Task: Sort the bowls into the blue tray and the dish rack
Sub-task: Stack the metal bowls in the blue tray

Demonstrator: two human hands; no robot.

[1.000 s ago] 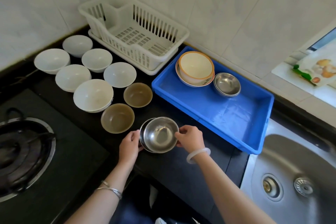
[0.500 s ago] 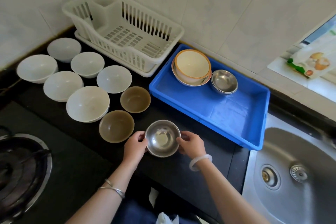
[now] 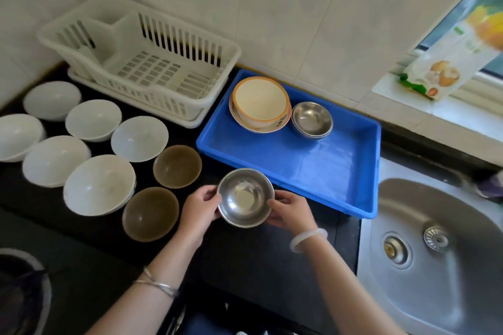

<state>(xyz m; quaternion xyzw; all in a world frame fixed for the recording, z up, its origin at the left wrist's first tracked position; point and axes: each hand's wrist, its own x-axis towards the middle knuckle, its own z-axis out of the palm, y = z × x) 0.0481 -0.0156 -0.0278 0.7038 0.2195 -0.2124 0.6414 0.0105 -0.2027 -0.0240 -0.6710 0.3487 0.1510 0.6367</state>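
Note:
I hold a steel bowl (image 3: pixel 245 196) between both hands just above the black counter, in front of the blue tray (image 3: pixel 321 168). My left hand (image 3: pixel 200 208) grips its left rim, my right hand (image 3: pixel 289 209) its right rim. In the tray's far left corner sit an orange-rimmed cream bowl (image 3: pixel 260 102) on a plate and stacked steel bowls (image 3: pixel 312 119). The white dish rack (image 3: pixel 144 62) stands empty at the back left. Several white bowls (image 3: pixel 99 183) and two brown bowls (image 3: pixel 177 166) sit on the counter to the left.
A steel sink (image 3: pixel 435 253) lies to the right, close to the tray's corner. A gas burner (image 3: pixel 21 288) is at the lower left. A printed packet (image 3: pixel 446 62) leans on the window sill at the upper right. Tiled wall runs behind.
The stacked steel bowls were nested flush between my hands and now sit lifted slightly, a little closer to the tray. The camera shifted right.

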